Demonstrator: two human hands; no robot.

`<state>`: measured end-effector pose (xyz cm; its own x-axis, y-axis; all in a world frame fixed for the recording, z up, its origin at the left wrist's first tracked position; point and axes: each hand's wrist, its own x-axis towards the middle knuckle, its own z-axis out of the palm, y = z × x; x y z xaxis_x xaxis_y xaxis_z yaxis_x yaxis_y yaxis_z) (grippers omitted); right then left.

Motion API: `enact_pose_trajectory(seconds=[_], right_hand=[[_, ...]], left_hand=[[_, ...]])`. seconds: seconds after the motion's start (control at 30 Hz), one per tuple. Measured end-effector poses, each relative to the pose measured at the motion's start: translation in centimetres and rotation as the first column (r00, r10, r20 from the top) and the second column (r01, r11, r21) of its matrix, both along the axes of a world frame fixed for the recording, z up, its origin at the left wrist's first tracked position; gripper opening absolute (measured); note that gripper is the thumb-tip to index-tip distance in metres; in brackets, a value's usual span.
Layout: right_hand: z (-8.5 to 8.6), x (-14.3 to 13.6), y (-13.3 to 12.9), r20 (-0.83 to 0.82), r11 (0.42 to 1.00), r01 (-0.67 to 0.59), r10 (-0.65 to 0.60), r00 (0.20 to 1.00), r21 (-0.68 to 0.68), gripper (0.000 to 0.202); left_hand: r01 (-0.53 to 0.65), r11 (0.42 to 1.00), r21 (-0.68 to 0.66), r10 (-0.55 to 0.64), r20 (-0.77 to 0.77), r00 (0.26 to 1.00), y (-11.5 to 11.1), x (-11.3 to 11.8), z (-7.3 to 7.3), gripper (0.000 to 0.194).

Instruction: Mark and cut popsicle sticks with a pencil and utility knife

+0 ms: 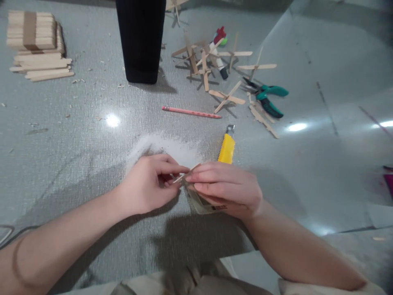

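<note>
My left hand [150, 182] is closed in a pinch on one end of a short wooden craft stick [187, 173], which slants up to the right. My right hand [229, 186] meets the stick's other end with its fingertips. Under and inside the right fingers is a thin pale sheet [204, 208] with dark print near its edge; much of it is hidden by the hand. White powder [166, 145] lies on the table just beyond my hands. A yellow utility knife [226, 147] rests beyond my right hand, its lower end hidden.
Beyond the hands lie a pink pencil [192, 112], green-handled pliers [270, 96], a glue tube [218, 61] and several crossed-stick pieces [227, 97]. A tall black object [141, 41] stands at the back. Bundled craft sticks [44, 32] are at far left.
</note>
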<state>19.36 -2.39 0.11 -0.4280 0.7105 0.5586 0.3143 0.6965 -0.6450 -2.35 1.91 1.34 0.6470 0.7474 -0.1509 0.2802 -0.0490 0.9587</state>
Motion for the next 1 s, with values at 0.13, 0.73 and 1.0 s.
enact_pose_trajectory(seconds=[0.13, 0.73, 1.0], right_hand=[[0.1, 0.1, 0.4, 0.019, 0.999, -0.014, 0.013, 1.0, 0.04, 0.019], [1.2, 1.9, -0.6, -0.08, 0.927, 0.348, -0.361, 0.929, -0.139, 0.025], [1.6, 0.5, -0.4, 0.02, 0.91, 0.156, -0.161, 0.987, -0.384, 0.013]], left_hand=[[-0.008, 1.0, 0.009, 0.008, -0.008, 1.0, -0.1, -0.1, 0.0, 0.031], [-0.064, 0.978, -0.199, 0.07, 0.025, 0.997, 0.0, -0.2, 0.1, 0.03], [0.043, 0.998, 0.041, -0.045, 0.032, 0.998, -0.5, 0.0, 0.6, 0.03]])
